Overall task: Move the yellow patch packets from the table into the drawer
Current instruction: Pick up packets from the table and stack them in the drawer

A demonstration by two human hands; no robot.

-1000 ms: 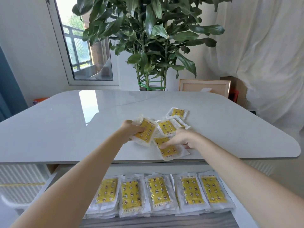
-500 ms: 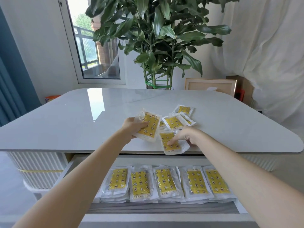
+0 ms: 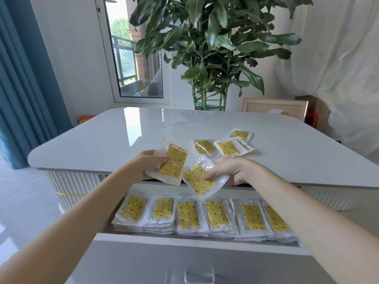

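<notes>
Our left hand (image 3: 147, 165) pinches one yellow packet (image 3: 174, 167) and our right hand (image 3: 231, 171) a second packet (image 3: 200, 181) over the table's (image 3: 102, 144) near edge, above the open drawer (image 3: 184, 240); we judge them light, limp and slick, best gripped by the sealed border.

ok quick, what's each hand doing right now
Left hand: holding a yellow patch packet.
Right hand: holding a second yellow patch packet.

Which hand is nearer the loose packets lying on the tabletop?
Right. The right hand, gripping one packet, is just in front of the loose packets; the left hand, gripping another packet, is farther off to their left.
</notes>
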